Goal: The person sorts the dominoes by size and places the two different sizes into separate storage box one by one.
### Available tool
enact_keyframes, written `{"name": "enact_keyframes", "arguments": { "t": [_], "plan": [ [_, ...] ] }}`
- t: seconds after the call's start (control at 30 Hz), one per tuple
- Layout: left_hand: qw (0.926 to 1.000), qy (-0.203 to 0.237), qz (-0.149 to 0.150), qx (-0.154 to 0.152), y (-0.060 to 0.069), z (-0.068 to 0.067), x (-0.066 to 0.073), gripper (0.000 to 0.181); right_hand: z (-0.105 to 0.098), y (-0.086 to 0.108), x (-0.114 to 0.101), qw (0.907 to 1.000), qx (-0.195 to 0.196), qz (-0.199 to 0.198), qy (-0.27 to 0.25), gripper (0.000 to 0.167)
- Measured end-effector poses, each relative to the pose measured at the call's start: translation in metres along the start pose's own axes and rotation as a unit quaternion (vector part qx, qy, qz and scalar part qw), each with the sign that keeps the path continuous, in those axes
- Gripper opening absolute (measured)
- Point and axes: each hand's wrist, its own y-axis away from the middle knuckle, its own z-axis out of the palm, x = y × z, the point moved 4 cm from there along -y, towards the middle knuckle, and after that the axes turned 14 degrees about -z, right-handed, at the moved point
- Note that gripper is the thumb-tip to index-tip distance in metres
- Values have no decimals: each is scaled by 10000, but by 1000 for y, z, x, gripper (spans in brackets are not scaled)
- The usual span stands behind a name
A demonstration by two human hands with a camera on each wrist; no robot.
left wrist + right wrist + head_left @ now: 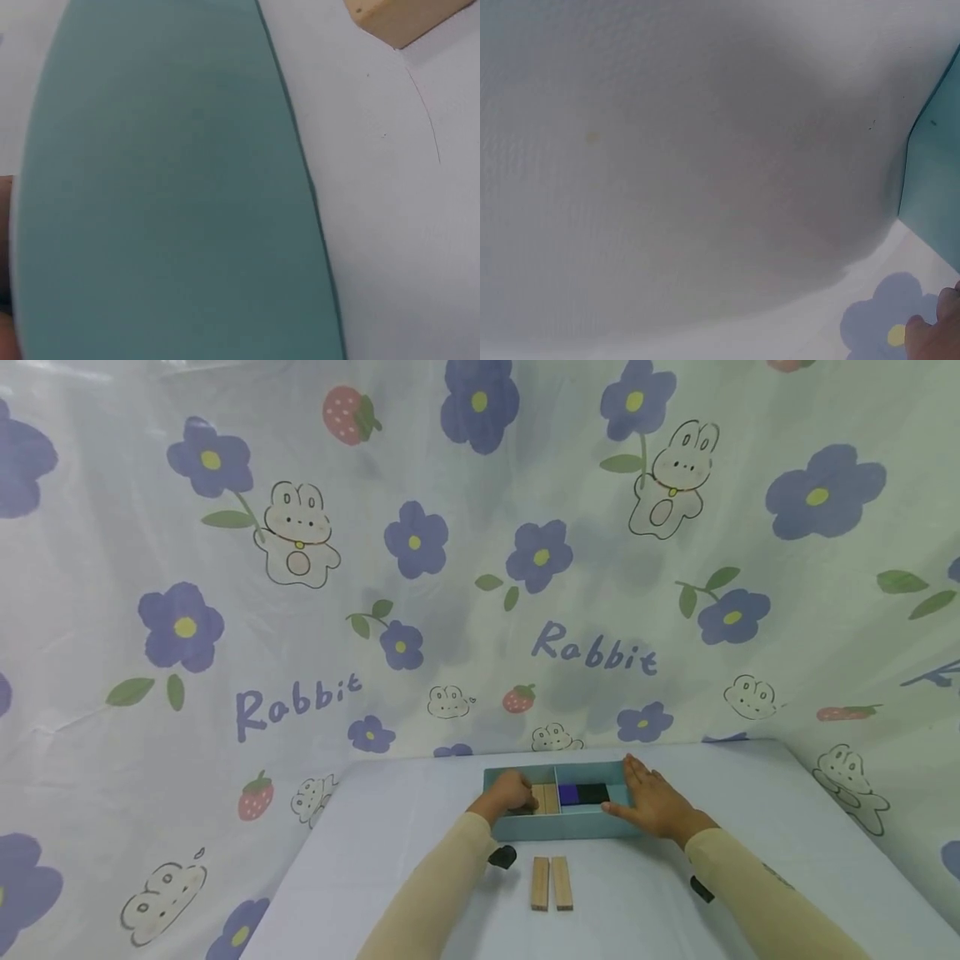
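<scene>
A light blue-green box (pixel 540 828) with two compartments stands on the table. My left hand (pixel 510 789) reaches into its left compartment with bent fingers, at the side of some upright-grained wooden blocks (pixel 551 798). Whether the fingertips pinch a block is hidden. In the right compartment lie a purple block (pixel 569 794) and a black block (pixel 593 793). My right hand (pixel 654 802) rests on the box's right end, its fingers straight along the far corner and its thumb stretched over the front rim. The left wrist view is mostly filled by the box's front wall (pixel 172 187).
Two wooden blocks (pixel 540 883) lie side by side on the white table (pixel 622 902) in front of the box. Behind the table hangs a curtain (pixel 465 635) printed with flowers and rabbits. A dark wrist-camera piece (pixel 503 857) hangs under the left forearm.
</scene>
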Motion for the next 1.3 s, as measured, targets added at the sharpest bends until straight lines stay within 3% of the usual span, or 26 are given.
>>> {"name": "enact_keyframes", "arguments": {
  "t": [0.1,0.2,0.37,0.63,0.9,1.3],
  "plan": [
    [10000,61,11,-14,8,-4,2,39,0,0,-1,10000,2,26,23,110],
    [9997,200,70,-147,15,-8,3,42,-1,0,-1,10000,2,-4,23,109],
    [9955,795,259,-442,25,-14,6,42,-4,1,0,10000,-6,-49,69,109],
    [9781,1892,483,-725,38,-21,7,43,-6,2,0,10000,0,-78,5,108],
    [9618,2484,737,-883,62,-14,-4,43,1,3,1,10000,16,-49,14,109],
    [9602,2433,968,-976,91,-16,-25,40,-2,1,-1,10000,-20,-24,21,109]
  ]
}}
